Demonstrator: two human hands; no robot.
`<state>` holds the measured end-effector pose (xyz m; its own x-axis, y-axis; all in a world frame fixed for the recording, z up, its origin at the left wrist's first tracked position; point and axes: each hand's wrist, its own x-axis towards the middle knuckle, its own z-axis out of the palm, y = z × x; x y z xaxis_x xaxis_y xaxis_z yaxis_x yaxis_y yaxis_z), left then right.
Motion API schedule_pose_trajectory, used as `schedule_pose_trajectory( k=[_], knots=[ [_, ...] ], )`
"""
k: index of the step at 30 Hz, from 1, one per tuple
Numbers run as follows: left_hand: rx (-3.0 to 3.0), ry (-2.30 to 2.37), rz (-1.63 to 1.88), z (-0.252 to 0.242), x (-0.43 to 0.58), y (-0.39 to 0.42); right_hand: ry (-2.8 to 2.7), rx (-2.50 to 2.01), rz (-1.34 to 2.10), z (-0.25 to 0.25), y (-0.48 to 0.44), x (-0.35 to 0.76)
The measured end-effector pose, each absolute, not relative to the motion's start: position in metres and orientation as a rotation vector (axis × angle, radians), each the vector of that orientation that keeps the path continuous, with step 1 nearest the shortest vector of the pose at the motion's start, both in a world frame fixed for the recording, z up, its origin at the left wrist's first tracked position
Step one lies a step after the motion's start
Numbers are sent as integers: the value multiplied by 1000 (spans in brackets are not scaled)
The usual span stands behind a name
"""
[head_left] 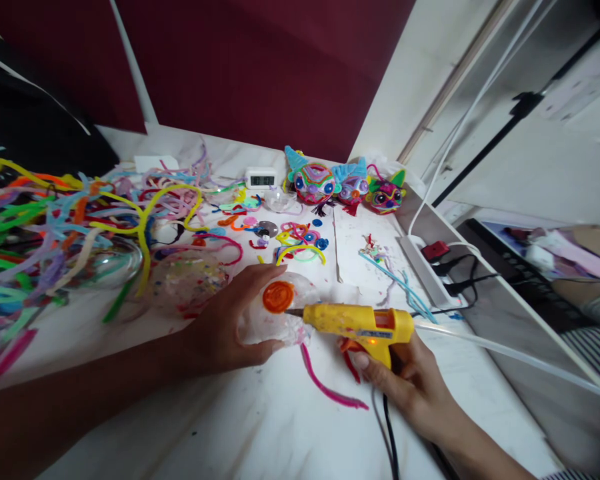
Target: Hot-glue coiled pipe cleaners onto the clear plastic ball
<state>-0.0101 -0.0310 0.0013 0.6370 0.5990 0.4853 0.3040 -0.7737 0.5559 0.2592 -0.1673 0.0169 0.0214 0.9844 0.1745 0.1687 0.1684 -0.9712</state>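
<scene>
My left hand (230, 320) is wrapped round a clear, rounded plastic piece (265, 330) that stands on the table. An orange coiled pipe cleaner disc (279, 297) sits on its upper face. My right hand (410, 377) grips a yellow hot glue gun (350, 320) by its handle. The gun's nozzle points left and meets or nearly meets the lower right edge of the orange disc; I cannot tell whether it touches. A small orange light glows on the gun. From below the plastic piece a magenta pipe cleaner (330, 392) trails over the table.
A tangled heap of pipe cleaners (80, 227) covers the left. At the back stand a digital timer (261, 179) and several decorated heads, one with blue ears (313, 183). A power strip (430, 267) lies along the right edge; the gun's black cord (391, 433) runs towards me.
</scene>
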Motion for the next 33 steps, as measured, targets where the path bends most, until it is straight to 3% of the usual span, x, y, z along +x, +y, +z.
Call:
schedule_pose_trajectory(
  k=[15,33],
  knots=[
    [2448,676,934,-1,-11,-31,-1413,-1294,841,25,-160,267],
    [2396,716,945,1,-10,-34,-1287,-1401,970,25,-169,261]
  ],
)
